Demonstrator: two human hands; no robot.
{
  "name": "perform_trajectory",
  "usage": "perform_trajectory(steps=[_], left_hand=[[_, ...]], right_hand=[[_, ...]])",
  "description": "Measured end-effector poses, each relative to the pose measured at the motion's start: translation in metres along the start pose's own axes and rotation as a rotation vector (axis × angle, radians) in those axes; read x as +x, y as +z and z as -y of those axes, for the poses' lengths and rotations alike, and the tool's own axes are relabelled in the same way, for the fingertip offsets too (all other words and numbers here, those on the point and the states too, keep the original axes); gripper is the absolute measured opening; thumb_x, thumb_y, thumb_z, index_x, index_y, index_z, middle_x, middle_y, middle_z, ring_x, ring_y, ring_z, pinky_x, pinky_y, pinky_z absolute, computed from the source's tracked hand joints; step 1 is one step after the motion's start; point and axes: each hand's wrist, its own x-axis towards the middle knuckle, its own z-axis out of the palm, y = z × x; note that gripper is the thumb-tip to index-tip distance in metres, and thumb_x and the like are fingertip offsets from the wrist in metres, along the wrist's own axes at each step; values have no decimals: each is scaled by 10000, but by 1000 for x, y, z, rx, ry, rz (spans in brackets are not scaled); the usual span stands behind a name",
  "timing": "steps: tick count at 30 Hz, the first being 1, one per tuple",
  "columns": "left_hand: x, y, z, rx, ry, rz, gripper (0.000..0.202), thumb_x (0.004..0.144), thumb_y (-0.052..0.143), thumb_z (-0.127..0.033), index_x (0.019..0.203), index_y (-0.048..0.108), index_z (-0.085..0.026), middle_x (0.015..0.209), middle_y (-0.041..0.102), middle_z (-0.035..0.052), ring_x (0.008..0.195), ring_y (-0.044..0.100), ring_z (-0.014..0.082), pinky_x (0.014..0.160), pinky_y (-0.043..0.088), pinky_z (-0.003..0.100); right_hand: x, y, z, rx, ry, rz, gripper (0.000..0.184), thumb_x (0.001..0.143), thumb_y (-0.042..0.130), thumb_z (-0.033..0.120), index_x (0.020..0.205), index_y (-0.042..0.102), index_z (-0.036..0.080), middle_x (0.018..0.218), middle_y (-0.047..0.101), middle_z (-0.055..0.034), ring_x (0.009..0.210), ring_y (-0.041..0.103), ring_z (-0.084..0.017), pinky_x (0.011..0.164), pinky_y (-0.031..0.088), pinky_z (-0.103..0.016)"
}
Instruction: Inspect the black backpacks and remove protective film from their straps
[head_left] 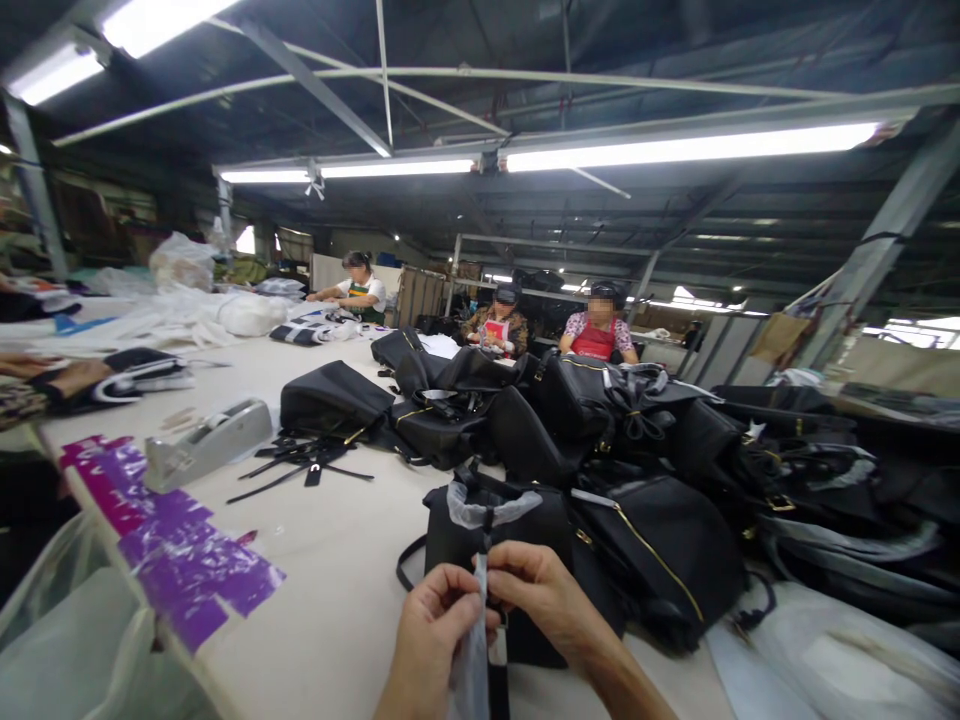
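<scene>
Together, left hand (pixel 435 625) and right hand (pixel 541 590) pinch narrow, filmy plastic (pixel 471 662).

One grey, elongated tape dispenser (pixel 217 440): stood on white tabletop (pixel 315 580). Glossy purple film (pixel 187 560): lay beside dispenser. Crumpled white material (pixel 169 325): lay beyond it.

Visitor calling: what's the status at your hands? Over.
Left hand pinching plastic; right hand at its upper end. Black bag beneath, on table. More bags crowded close, right side.
</scene>
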Motion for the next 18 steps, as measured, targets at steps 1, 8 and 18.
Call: perform_trajectory(steps=[1,8,18], left_hand=[[-1,0,0,-36,-29,11,340,549,834,-283,736,574,-171,593,680,18,528,608,136,566,487,245],[2,-7,4,0,57,18,397,640,834,-296,786,477,-203,624,645,-44,520,612,116,490,433,195],[3,-5,5,159,283,-52,429,611,861,-373,752,495,-201,596,588,-59,567,598,119,572,480,214]], right_hand=[[0,1,-2,27,-1,-15,202,720,704,341,744,672,143,628,552,25,588,465,-113,559,364,-227],[2,14,-7,-44,25,-146,166,667,656,318,688,579,172,587,544,31,517,483,-122,492,367,-231],[-7,24,0,-78,18,-92,308,794,559,432,622,556,177,642,469,19,638,446,-143,580,354,-250]])
